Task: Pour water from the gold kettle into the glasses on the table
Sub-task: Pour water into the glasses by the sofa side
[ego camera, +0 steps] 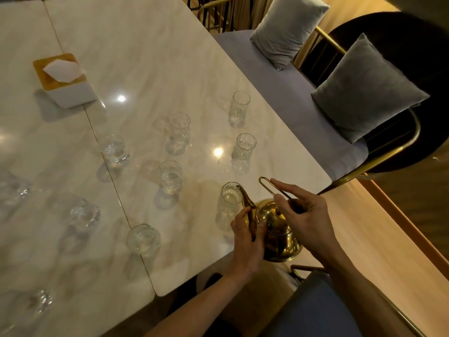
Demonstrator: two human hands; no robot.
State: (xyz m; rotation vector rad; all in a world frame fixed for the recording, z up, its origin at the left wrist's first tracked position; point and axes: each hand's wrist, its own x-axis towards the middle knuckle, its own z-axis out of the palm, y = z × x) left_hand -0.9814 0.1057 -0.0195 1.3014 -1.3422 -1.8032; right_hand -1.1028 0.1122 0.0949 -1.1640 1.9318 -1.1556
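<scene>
The gold kettle [279, 234] hangs tilted over the table's near right corner, its spout tip over the rim of a clear glass [228, 203]. My right hand [306, 220] grips the kettle's wire handle from the right, with the thumb near the lid knob. My left hand [247, 242] holds the kettle's body just below the spout. Several other clear glasses stand on the white marble table [150, 64], among them one [243, 152] and one [239, 108] along the right side, one [170, 177] in the middle and one [143, 239] near the front edge.
A white tissue box [64, 80] with a wooden lid sits at the far left. A grey bench with two grey cushions [364, 91] runs along the table's right edge. A blue-seated chair [315, 307] stands below my right arm. More blurred glasses stand at the left.
</scene>
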